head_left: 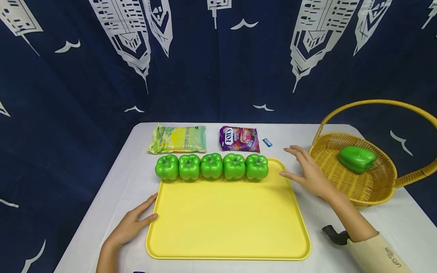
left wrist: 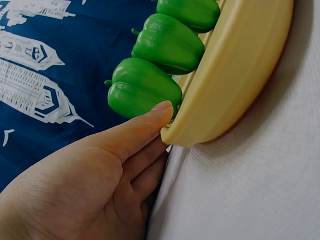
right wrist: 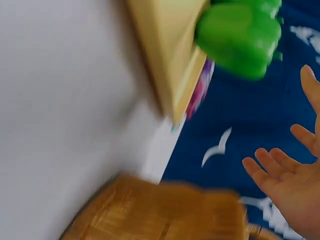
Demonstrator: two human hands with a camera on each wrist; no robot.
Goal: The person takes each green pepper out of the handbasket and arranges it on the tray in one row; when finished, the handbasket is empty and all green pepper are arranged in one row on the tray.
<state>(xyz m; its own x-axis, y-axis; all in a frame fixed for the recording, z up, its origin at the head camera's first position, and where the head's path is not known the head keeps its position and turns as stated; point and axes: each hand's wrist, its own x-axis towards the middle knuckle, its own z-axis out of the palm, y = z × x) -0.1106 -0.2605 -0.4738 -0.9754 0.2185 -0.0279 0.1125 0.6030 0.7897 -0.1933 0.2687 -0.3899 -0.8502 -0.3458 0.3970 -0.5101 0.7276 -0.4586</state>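
Note:
Several green bell peppers point(head_left: 211, 166) stand side by side along the far edge of a yellow tray point(head_left: 228, 220). At the tray's left edge my left hand point(head_left: 131, 223) rests its fingertips and thumb against the rim, as the left wrist view also shows near a pepper point(left wrist: 145, 89). My right hand point(head_left: 312, 174) hovers between the tray's far right corner and a wicker basket point(head_left: 390, 193), fingers spread and holding nothing. Inside that basket lies another green bell pepper point(head_left: 356, 159). In the right wrist view the right hand point(right wrist: 295, 175) has its fingers extended.
Behind the peppers lie a green-yellow packet point(head_left: 179, 139) and a purple candy bag point(head_left: 239, 138). A small blue wrapped piece point(head_left: 267, 142) sits right of the bag. The basket's tall handle point(head_left: 379, 101) arches over it. A dark blue patterned cloth point(head_left: 218, 76) hangs behind the white table point(head_left: 116, 182).

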